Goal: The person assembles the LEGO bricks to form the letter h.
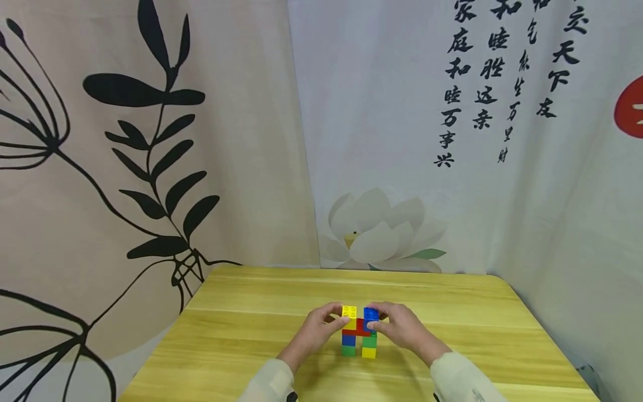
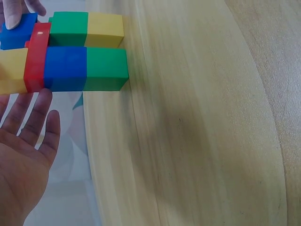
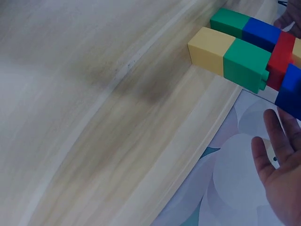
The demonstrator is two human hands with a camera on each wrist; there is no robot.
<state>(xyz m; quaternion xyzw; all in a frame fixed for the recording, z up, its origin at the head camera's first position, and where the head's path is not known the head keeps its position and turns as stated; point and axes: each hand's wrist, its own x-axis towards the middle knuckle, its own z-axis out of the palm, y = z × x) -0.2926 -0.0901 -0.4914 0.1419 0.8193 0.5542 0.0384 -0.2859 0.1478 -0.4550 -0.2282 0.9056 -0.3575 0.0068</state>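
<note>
A small structure of toy building bricks stands on the table, on two legs joined by a red brick [image 1: 358, 331]. Its left leg has a blue brick [image 1: 349, 340] over a green brick [image 1: 348, 351]; the right leg has a green brick [image 1: 369, 341] over a yellow brick [image 1: 369, 353]. My left hand [image 1: 317, 328] pinches the yellow brick [image 1: 349, 312] at the upper left, thumb in front. At the upper right, my right hand [image 1: 403, 326] pinches a blue brick [image 1: 371, 314]. A green stud [image 3: 265, 76] shows beside the red brick in the right wrist view.
The wooden table [image 1: 241, 312] extends around the bricks on all sides. Behind it hangs a pale curtain [image 1: 261, 139] with printed leaves, writing and a lotus; its folds reach the table's back and right edges.
</note>
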